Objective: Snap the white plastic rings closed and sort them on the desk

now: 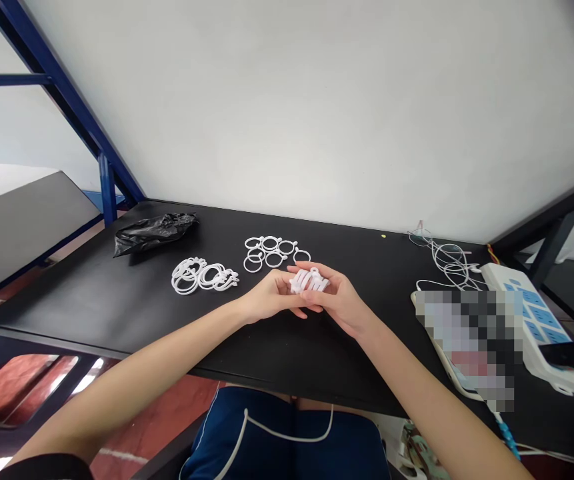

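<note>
My left hand point(269, 297) and my right hand point(339, 300) meet over the middle of the black table point(117, 300). Together they hold a small bunch of white plastic rings point(309, 280), fingers curled round it. Loose white rings point(271, 252) lie spread flat just beyond my hands. A stacked pile of white rings point(201, 275) lies to the left of them.
A crumpled black plastic bag point(154, 231) sits at the back left. At the right are tangled white cables point(447, 260), a white power strip point(541, 327) and a blurred-out flat object point(467, 340). Blue frame bars point(107, 187) rise at the left.
</note>
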A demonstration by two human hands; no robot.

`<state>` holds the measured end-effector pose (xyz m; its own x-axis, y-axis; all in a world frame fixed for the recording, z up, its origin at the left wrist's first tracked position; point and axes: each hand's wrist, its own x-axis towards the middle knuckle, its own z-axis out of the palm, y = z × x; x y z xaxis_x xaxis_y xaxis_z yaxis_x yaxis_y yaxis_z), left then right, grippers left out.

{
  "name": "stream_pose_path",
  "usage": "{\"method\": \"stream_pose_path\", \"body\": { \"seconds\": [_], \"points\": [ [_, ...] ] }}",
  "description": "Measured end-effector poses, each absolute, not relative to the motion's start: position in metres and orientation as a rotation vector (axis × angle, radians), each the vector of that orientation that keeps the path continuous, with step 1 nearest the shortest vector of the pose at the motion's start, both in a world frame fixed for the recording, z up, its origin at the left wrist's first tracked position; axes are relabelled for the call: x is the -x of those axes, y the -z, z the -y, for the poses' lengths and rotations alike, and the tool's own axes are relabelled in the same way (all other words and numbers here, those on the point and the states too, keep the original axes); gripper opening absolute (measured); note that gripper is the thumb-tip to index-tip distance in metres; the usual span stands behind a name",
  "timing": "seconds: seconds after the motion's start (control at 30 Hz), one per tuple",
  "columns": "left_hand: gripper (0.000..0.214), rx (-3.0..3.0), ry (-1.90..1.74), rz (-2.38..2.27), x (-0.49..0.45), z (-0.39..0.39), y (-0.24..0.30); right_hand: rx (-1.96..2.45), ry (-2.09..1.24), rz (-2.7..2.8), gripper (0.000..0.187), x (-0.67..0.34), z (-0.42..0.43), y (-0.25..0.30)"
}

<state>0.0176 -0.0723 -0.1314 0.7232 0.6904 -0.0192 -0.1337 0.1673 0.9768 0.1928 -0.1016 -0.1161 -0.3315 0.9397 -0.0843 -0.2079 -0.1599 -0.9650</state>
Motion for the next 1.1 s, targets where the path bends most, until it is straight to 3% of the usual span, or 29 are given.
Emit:
{"method": "stream_pose_path", "body": {
  "seconds": [0.23,0.47,0.53,0.63,0.67,0.73,0.93,1.1],
  "points": [
    [0.034,-1.195,-0.387,-0.472,-0.015,0.073,0.132,1.002,-1.602,1.472,0.042,-0.194,0.104,0.112],
    [0.036,-1.035,-0.270,-0.368,-0.015,0.071,0.137,0.935,-1.642,1.582,0.045,-0.196,0.103,0.112],
    [0.031,-1.048,-0.266,-0.354,-0.012,0.069,0.134,0.857,-1.667,1.517,0.050,-0.204,0.099,0.111],
    [0.026,-1.060,-0.270,-0.328,-0.005,0.066,0.127,0.767,-1.667,1.683,0.080,-0.219,0.093,0.107],
    [0.027,-1.063,-0.263,-0.316,-0.004,0.066,0.126,0.807,-1.628,1.735,0.080,-0.224,0.092,0.106],
    [0.029,-1.068,-0.237,-0.307,-0.001,0.064,0.124,0.909,-1.541,1.754,0.071,-0.230,0.090,0.102],
    [0.030,-1.071,-0.271,-0.363,-0.002,0.062,0.123,0.996,-1.260,1.682,0.018,-0.225,0.095,0.100],
    [0.034,-1.097,-0.275,-0.366,-0.001,0.060,0.124,0.943,-0.913,1.822,0.005,-0.215,0.099,0.101]
  ]
}}
